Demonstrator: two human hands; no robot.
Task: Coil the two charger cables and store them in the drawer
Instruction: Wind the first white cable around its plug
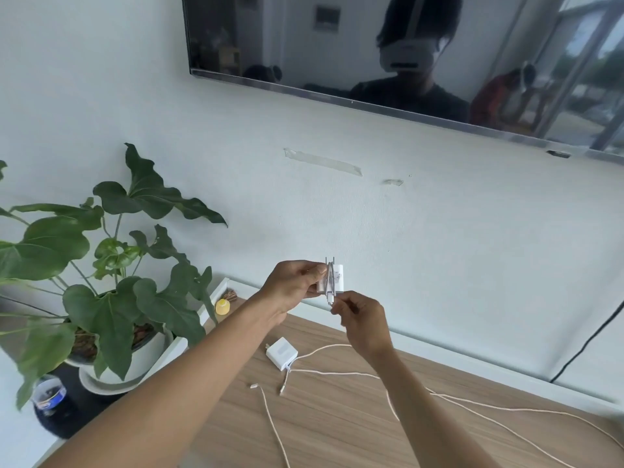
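My left hand (297, 282) holds a small white charger block (334, 278) up in the air, prongs pointing upward, with its grey cable wound around the body. My right hand (361, 319) pinches the cable's connector end (329, 301) just below the block. On the wooden cabinet top (337, 423) lies a second white charger block (281, 352). Its long cream cable (472, 403) is spread loose to the right and toward the front, with loose plug ends (254, 386) near the block. No drawer is in view.
A large potted plant in a white pot (111, 336) stands at the left, a small yellow object (222, 306) behind it. A dark bottle (50, 396) sits low at the left. A wall-mounted TV (371, 45) hangs above. A black cord (587, 342) runs down the wall at right.
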